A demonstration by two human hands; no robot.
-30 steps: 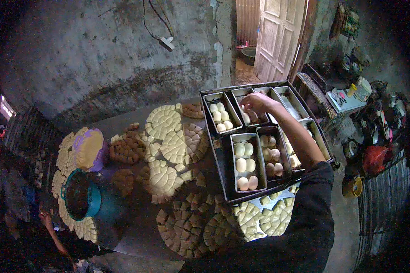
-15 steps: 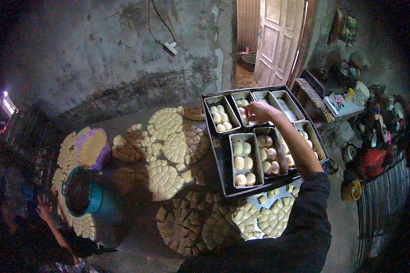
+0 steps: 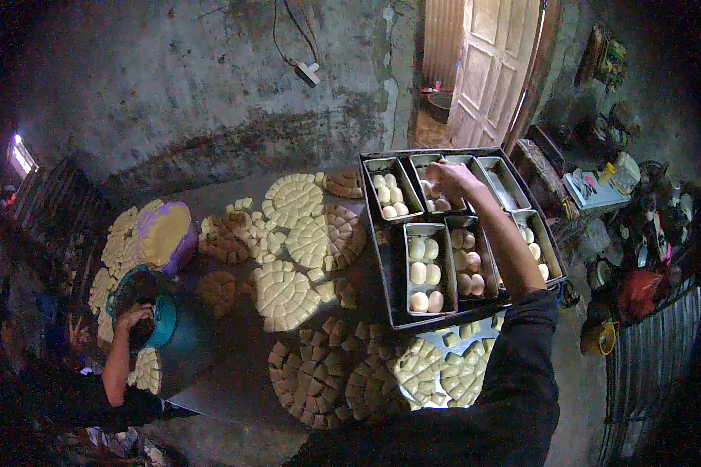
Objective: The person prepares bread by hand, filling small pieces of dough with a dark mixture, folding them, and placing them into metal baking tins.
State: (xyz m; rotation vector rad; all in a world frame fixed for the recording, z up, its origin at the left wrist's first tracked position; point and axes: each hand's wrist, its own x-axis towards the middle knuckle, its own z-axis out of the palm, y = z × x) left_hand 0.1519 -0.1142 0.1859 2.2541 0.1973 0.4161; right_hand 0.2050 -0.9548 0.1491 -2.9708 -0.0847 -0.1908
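Observation:
My right hand [image 3: 453, 179] reaches down into a loaf pan [image 3: 458, 208] in the back row of a large black tray [image 3: 475, 317]. Its fingers are curled together at the pan's far end; what they hold, if anything, is hidden. Pale dough balls [image 3: 439, 205] lie at that pan's near end. To its left, another loaf pan [image 3: 410, 184] holds paired dough balls. A loaf pan [image 3: 504, 183] at the back right shows bare metal. Front-row pans hold more dough balls [image 3: 418, 273], partly covered by my forearm. My left hand is out of view.
Rounds of cut dough [image 3: 287, 292] spread over the dark table [image 3: 234, 350]. At left stand a teal bucket [image 3: 163, 321] and a purple tub [image 3: 185, 233] with a dough-coloured top. Another person's hand [image 3: 136, 314] reaches into the bucket. Cut dough on a pale sheet [image 3: 444, 381] lies nearest me.
My right hand has shifted toward the pan's far end, uncovering dough balls at the near end. The other person's hand has moved into the teal bucket. The view has turned slightly.

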